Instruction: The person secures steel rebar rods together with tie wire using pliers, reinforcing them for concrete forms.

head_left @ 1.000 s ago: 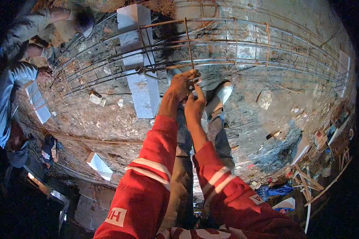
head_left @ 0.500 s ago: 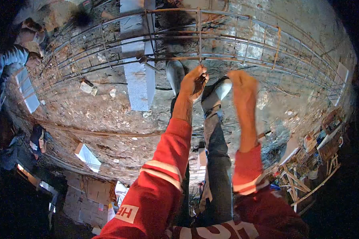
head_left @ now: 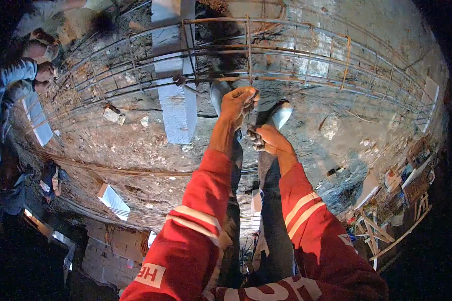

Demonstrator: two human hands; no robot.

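My left hand (head_left: pixel 237 106) is closed in a pinch just below the near bar of a long rebar cage (head_left: pixel 281 80). Lower and to its right, my right hand (head_left: pixel 270 138) is closed too, its fingertips turned toward the left hand. Whatever the fingers hold is too thin to make out; a faint thin line seems to run between the hands. A short dark metal piece (head_left: pixel 186 86) sticks out from the cage above a pale block (head_left: pixel 178 113). Behind my hands are my shoes (head_left: pixel 281 115) on the dirt floor.
Several pale blocks lie around, one at the left (head_left: pixel 37 120) and another lower left (head_left: pixel 114 201). Long thin rods (head_left: pixel 135 171) cross the ground behind my feet. A person's blue sleeve (head_left: pixel 17 72) and hands show at the far left. Wooden scraps (head_left: pixel 374 231) are piled at the right.
My right hand has come down and left, from beside the cage to just below my left hand. My left hand has shifted slightly left and down. At the far left, the other person's hands have moved.
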